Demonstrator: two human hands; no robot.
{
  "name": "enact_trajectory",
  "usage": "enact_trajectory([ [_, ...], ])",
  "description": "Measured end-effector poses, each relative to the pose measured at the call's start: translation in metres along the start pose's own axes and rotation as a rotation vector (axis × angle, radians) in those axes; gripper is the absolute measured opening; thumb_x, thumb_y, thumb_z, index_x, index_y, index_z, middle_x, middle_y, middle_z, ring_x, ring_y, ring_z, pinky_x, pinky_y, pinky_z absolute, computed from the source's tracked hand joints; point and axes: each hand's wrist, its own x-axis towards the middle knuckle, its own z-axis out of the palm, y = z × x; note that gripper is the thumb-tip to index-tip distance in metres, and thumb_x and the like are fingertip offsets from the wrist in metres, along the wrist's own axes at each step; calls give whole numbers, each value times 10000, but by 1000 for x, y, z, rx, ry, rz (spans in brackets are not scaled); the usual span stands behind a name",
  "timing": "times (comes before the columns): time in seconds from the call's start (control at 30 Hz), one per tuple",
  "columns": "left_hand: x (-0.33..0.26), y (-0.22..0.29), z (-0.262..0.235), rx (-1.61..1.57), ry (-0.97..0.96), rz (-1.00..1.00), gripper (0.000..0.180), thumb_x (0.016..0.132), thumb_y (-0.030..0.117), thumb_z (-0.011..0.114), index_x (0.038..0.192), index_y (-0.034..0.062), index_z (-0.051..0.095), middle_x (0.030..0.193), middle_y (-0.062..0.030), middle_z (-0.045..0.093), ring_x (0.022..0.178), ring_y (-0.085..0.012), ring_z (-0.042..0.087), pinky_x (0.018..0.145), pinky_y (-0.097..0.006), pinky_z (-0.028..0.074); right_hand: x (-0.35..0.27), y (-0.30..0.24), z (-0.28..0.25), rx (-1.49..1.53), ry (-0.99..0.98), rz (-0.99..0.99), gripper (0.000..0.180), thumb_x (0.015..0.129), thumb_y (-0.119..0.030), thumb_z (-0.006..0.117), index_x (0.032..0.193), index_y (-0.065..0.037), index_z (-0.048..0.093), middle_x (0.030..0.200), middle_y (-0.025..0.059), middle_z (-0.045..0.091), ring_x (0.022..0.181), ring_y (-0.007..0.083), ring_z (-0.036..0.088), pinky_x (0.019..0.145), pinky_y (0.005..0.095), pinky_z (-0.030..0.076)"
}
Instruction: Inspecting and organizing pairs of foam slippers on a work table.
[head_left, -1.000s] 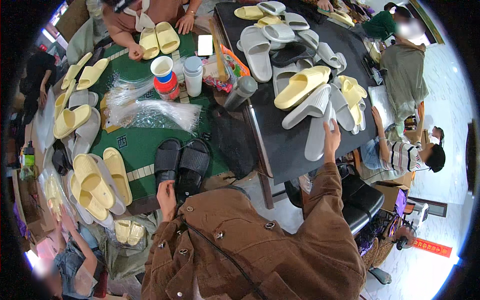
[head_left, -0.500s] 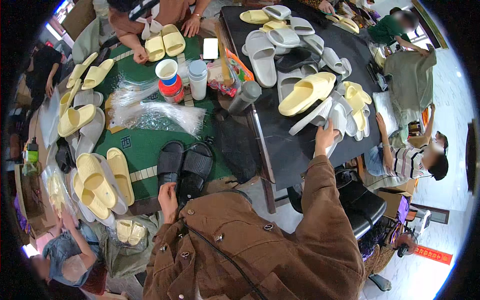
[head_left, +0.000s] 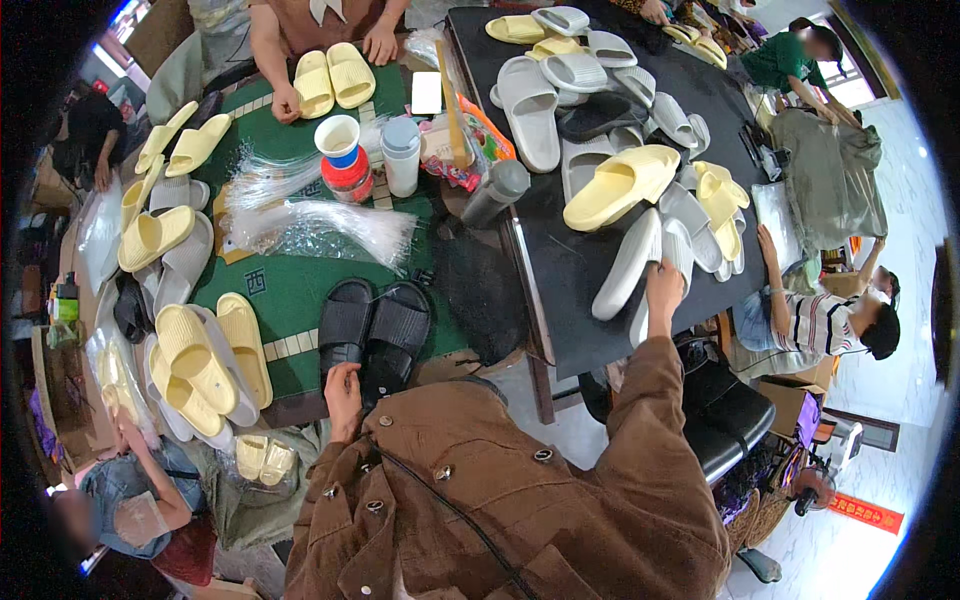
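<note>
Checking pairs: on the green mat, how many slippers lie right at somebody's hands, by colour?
Black slippers, at your left hand: 2
Yellow slippers, at the opposite person's hands: 2
Total: 4

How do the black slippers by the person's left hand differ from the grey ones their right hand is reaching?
The black slippers are dark and lie flat, side by side, on the green table; the grey slippers are pale and lie among a pile on the black table. The left hand touches the black pair's heel end; the right hand rests on the grey ones. Both are ribbed slides.
</note>
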Motion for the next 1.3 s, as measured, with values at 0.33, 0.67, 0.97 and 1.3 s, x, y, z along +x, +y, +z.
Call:
enact_trajectory([
  [0.33,2,-28,21,322,-224,215,358,767,123,601,1121,161,567,1271,-219,378,1151,-419,342,945,-468,316,-99,-7,-9,75,-82,-185,587,758,-381,616,1277,-160,450,1019,223,576,903,390,566,745,444,460],
  [0.67,11,-17,41,624,-113,281,515,665,194,659,1157,137,522,1097,-151,458,1088,-355,386,853,-471,347,-103,-7,34,124,-269,-73,665,786,-514,551,1249,-48,452,997,275,567,949,430,533,828,463,414],
  [0.97,14,1,6,419,173,170,270,722,91,587,989,48,604,890,-113,510,956,-305,451,789,-412,372,-103,5,60,36,-184,-51,449,849,-364,467,1021,46,531,928,278,574,880,438,545,769,509,409],
  [1.3,33,-46,-75,615,431,-74,240,693,120,588,914,39,636,905,-120,552,975,-336,452,748,-431,395,-101,18,57,326,-104,-114,429,842,-319,466,963,86,534,857,292,585,815,451,553,728,504,401],
])
